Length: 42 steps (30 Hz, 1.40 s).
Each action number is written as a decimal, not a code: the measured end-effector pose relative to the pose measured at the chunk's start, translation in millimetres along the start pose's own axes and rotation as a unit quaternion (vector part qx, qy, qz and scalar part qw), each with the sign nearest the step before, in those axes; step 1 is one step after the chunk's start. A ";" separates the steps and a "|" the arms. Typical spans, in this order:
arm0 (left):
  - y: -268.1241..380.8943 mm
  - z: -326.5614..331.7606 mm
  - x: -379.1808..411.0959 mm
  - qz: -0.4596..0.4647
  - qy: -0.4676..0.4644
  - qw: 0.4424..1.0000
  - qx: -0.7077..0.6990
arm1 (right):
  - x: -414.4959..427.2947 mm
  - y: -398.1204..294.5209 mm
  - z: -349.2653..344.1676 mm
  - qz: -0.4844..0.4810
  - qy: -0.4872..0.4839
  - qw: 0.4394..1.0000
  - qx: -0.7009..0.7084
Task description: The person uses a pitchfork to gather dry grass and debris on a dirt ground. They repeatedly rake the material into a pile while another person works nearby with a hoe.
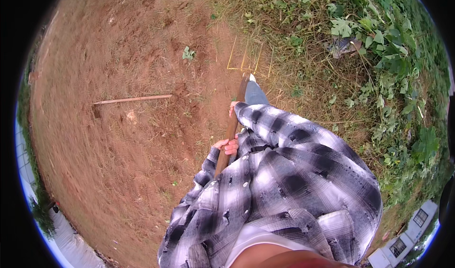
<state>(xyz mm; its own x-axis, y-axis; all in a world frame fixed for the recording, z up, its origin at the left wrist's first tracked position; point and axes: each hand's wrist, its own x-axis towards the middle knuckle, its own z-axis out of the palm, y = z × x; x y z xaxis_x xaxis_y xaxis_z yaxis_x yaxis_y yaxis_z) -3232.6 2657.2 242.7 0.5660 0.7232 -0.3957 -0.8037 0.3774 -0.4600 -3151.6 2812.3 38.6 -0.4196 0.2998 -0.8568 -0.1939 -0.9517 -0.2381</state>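
Observation:
A brown wooden handle [231, 126] runs from in front of my checked shirt out toward a yellow pronged fork head [245, 69], whose tines point away over the soil. My left hand [227, 146] is closed round the handle close to my body. Farther along, my right hand [233, 109] grips the same handle, its fingers partly hidden by the sleeve and the wood. My shoe and a blue trouser leg [254, 92] show beside the handle near the fork head.
A hoe [133, 99] lies on reddish soil [142, 154] to the left. Cut dry vines and grass [312, 76] lie at the right, with leafy green vines [391, 51] beyond. A white building [401, 241] is at lower right, and pale sheeting [71, 241] at lower left.

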 end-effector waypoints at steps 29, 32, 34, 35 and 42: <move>381.7 359.9 251.4 -0.084 0.066 0.994 -0.028 | 229.2 -449.5 233.9 0.040 0.015 0.998 -0.035; 419.6 404.1 265.4 -0.087 0.060 0.994 -0.003 | 254.6 -499.1 263.4 0.020 0.013 1.000 0.014; 447.3 439.6 274.6 -0.105 0.048 0.991 0.065 | 238.9 -553.6 306.6 0.047 0.106 0.993 0.016; 463.3 453.0 275.7 -0.095 0.028 0.990 0.100 | 236.1 -569.6 329.2 0.006 0.088 0.996 0.032; 504.3 530.1 303.4 -0.082 -0.056 0.966 0.237 | 176.1 -682.9 391.6 -0.150 0.038 0.983 0.101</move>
<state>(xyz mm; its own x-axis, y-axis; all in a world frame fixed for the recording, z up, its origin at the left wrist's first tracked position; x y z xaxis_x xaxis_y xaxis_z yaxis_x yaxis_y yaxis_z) -3563.4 3373.5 312.1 0.6915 0.6786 -0.2478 -0.7129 0.6964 -0.0824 -3440.3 3541.0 229.4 -0.2514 0.5518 -0.7952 -0.4736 -0.7866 -0.3962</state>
